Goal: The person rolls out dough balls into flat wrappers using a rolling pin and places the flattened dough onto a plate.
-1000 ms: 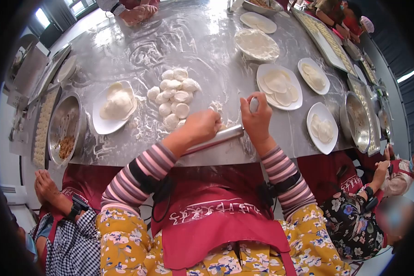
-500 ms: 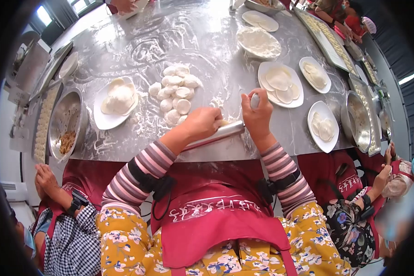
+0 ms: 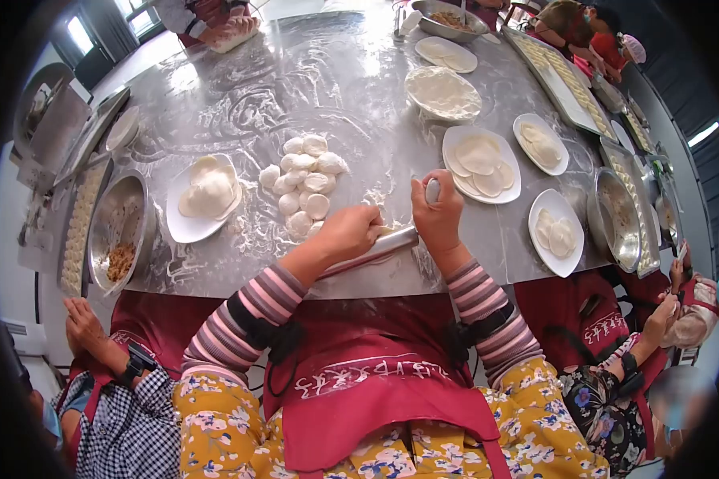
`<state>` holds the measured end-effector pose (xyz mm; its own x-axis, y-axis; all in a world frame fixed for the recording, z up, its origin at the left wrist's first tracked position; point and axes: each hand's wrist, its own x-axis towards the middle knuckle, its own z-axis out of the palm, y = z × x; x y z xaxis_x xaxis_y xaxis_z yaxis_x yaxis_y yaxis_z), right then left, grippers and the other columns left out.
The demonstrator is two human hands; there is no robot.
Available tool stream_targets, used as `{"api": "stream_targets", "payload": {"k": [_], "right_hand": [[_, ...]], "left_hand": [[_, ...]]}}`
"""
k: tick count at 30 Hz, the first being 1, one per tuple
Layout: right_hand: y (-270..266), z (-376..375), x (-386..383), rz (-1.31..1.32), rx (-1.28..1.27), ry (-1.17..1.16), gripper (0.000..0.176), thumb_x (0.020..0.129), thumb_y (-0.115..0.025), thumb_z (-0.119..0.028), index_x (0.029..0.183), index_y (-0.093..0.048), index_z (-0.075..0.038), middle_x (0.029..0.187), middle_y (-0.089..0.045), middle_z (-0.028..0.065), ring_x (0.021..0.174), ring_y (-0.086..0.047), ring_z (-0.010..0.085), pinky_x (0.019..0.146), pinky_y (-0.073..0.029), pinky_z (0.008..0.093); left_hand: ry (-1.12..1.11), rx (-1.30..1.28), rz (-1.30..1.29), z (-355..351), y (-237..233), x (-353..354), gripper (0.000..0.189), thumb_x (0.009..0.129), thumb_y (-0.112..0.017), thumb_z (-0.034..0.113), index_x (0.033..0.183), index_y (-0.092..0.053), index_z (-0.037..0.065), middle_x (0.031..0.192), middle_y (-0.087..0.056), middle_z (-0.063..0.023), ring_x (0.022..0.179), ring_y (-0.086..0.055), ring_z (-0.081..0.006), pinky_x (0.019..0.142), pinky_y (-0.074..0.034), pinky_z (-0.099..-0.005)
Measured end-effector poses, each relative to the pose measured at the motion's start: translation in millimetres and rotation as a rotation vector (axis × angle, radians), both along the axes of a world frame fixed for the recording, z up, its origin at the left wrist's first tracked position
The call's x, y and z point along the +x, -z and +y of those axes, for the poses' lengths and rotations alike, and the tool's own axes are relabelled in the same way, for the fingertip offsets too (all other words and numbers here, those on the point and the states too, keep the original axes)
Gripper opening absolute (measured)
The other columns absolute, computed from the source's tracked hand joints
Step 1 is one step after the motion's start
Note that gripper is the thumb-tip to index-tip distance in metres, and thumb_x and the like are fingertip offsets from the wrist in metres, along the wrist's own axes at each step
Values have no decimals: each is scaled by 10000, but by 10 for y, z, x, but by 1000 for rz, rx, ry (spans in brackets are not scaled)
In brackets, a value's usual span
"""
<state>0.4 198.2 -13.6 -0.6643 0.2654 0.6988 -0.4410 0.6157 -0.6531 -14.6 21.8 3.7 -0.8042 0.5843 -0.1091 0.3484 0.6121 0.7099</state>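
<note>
My right hand point(image 3: 438, 214) is wrapped around the handle of a metal rolling pin point(image 3: 393, 241), which lies near the table's front edge. Close to the roller, the fingers of my left hand point(image 3: 345, 233) are pinched on the edge of a piece of dough point(image 3: 387, 230), mostly hidden by the hand and pin. Just beyond my left hand sits a cluster of flattened dough pieces point(image 3: 304, 182). Round dough wrappers point(image 3: 210, 191) are stacked on a white plate point(image 3: 190, 230) to the left. Right of my right hand, another white plate point(image 3: 450, 146) bears wrappers.
Metal bowls with filling stand at left point(image 3: 142, 215) and right point(image 3: 613, 219). A flour dish point(image 3: 444, 92) and more wrapper plates line the right side. Trays of dumplings point(image 3: 563, 80) lie along the edges. Co-workers sit on both sides; another person's hands point(image 3: 220, 33) work dough at the far edge.
The view has tilted slightly, so the table sits lower in it and more of the far edge shows. Both hands keep their holds, with little movement at the rolling pin.
</note>
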Motion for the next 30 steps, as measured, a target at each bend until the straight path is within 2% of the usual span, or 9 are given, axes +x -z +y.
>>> {"api": "stream_targets", "payload": {"k": [6, 8, 12, 14, 16, 18, 25, 26, 30], "right_hand": [[58, 114, 522, -18, 213, 57, 209, 769, -671, -5, 856, -486, -48, 681, -544, 128, 555, -566, 324, 505, -439, 363], [-39, 79, 753, -92, 42, 57, 223, 767, -671, 3, 867, -478, -47, 662, -536, 125, 545, -560, 316, 498, -436, 351], [48, 44, 429, -99, -67, 39, 218, 767, -671, 0, 862, -481, -49, 638, -529, 128, 558, -571, 332, 499, -436, 359], [22, -7, 108, -54, -29, 37, 217, 767, -670, -4, 865, -482, -50, 646, -531, 130, 564, -572, 339, 506, -438, 366], [1, -5, 37, -7, 19, 33, 215, 768, -668, -8, 867, -482, -51, 653, -533, 132, 570, -573, 346, 512, -439, 373], [-8, 7, 37, 15, 63, 20, 216, 769, -665, -15, 878, -481, -52, 666, -535, 129, 574, -568, 353, 525, -442, 382], [52, 85, 723, -111, -13, 58, 221, 764, -670, -4, 869, -484, -56, 660, -533, 127, 561, -571, 333, 504, -436, 374], [47, 79, 674, -78, 31, 78, 224, 761, -672, -1, 870, -484, -58, 652, -532, 127, 559, -573, 328, 499, -436, 372], [2, -7, 55, -14, 61, 66, 215, 766, -668, -11, 870, -486, -58, 639, -538, 136, 564, -570, 343, 499, -437, 378]], "left_hand": [[70, 55, -16, -83, 212, -66, 147, 764, -581, 86, 867, -597, -18, 800, -634, -196, 770, -626, -310, 669, -475, -379], [44, 97, -31, -162, 229, -24, 140, 758, -574, 71, 863, -591, -20, 798, -634, -192, 776, -628, -307, 675, -477, -378], [70, 90, -62, -150, 86, 95, 127, 792, -569, 73, 879, -580, -19, 795, -633, -185, 779, -625, -302, 688, -475, -371], [46, 60, -45, -81, 34, 97, 129, 806, -567, 78, 891, -579, -18, 797, -632, -187, 776, -623, -304, 690, -474, -369], [-35, 60, -45, -13, 29, 30, 115, 768, -560, 90, 834, -598, 3, 837, -632, -211, 829, -613, -368, 712, -467, -427], [23, 46, -65, -5, 31, -18, 120, 766, -566, 94, 833, -599, 0, 833, -631, -210, 819, -613, -366, 709, -467, -424], [73, 134, -93, -258, 202, -9, 106, 758, -577, 77, 810, -581, -15, 803, -623, -201, 783, -611, -344, 681, -468, -399], [103, 121, -133, -288, 224, 6, 126, 784, -598, 73, 871, -574, -15, 794, -620, -162, 757, -610, -240, 672, -464, -352], [-7, 44, -91, -209, 61, 80, 126, 823, -574, 85, 898, -580, -16, 780, -621, -154, 731, -587, -196, 664, -459, -331]]}}
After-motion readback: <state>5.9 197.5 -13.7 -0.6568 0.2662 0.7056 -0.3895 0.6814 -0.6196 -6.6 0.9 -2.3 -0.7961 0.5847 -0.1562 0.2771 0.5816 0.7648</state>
